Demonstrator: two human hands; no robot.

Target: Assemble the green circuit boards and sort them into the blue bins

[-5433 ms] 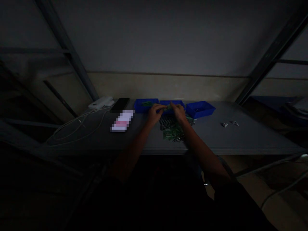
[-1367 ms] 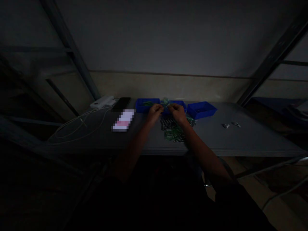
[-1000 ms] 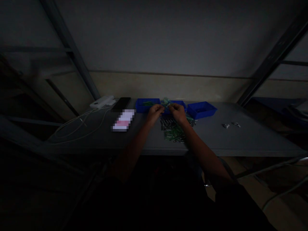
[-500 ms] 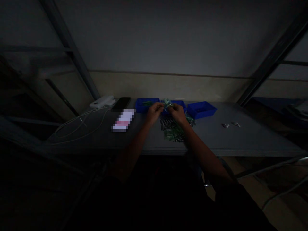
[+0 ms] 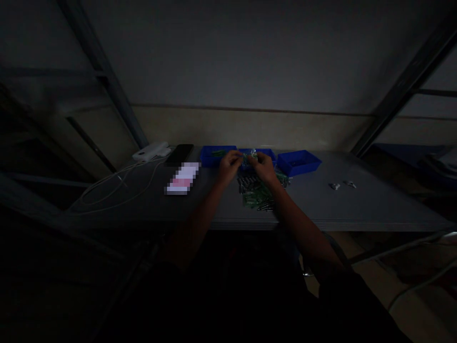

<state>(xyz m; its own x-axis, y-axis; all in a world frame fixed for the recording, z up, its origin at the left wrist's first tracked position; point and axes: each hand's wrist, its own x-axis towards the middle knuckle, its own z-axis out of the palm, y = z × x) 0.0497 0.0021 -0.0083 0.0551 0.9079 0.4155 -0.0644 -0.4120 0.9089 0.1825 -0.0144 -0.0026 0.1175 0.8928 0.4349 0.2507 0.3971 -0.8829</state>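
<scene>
My left hand (image 5: 229,167) and my right hand (image 5: 263,167) face each other over the middle blue tray (image 5: 268,153). Between them is a shiny, crinkled, greenish clear plastic packet (image 5: 253,153). The right fingers are closed on it, and the left fingers pinch at its left side. What the packet contains is too dark to make out. Below the hands lies a pile of slim silvery and green pieces (image 5: 257,196), partly covered by my right wrist. A left blue tray (image 5: 206,160) has some green pieces in it.
To the right stand a third blue tray (image 5: 300,166) and two small pale pieces (image 5: 334,186). A lit phone (image 5: 183,179), a dark phone-like slab (image 5: 180,154) and a white power strip (image 5: 152,151) with cables lie left on the grey table (image 5: 364,205). Metal posts flank both sides.
The packet's crinkled top has shifted slightly right and lower between my fingers. Both hands stay in nearly the same place, and the trays and pile look unchanged.
</scene>
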